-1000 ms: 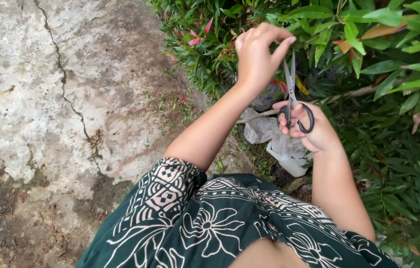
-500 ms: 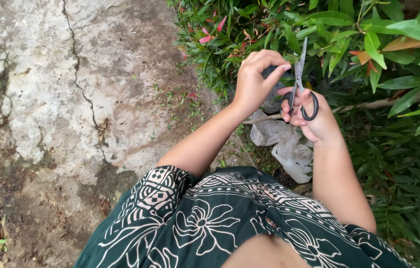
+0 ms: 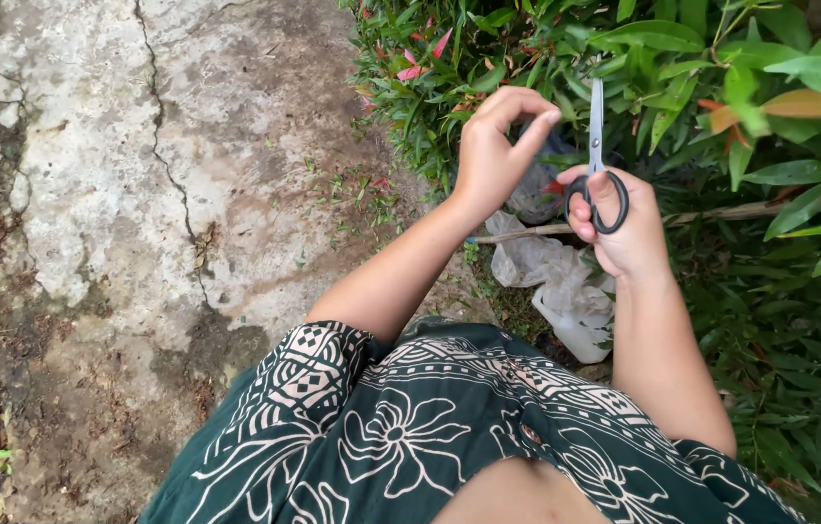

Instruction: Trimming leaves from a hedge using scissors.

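Right hand point(image 3: 624, 228) has its fingers through the black loops of the scissors point(image 3: 596, 155), curled shut around them, blades pointing straight up and closed together. Left hand point(image 3: 498, 146) sits just beside, thumb and fingertips pinched together like it's got something tiny between them, but it's too small to tell what, if anything. Both hands are up against the shrub point(image 3: 682, 68), green leaves with a few red-pink ones mixed in.

As for how the trimming is going, hard to call. There are small green and red bits scattered on the ground point(image 3: 342, 194) by the shrub's edge, which look like clippings, so probably some cutting is done. The shrub looks full, so plenty could be left.

Below the hands there's a crumpled clear plastic bag point(image 3: 556, 281) and a thin stick point(image 3: 711, 209) lying among the stems. The person squats in a dark green patterned skirt point(image 3: 410, 427). To the left is worn, cracked concrete point(image 3: 119, 175), with dirt and dry leaves at its edge. Outdoors, daylight.
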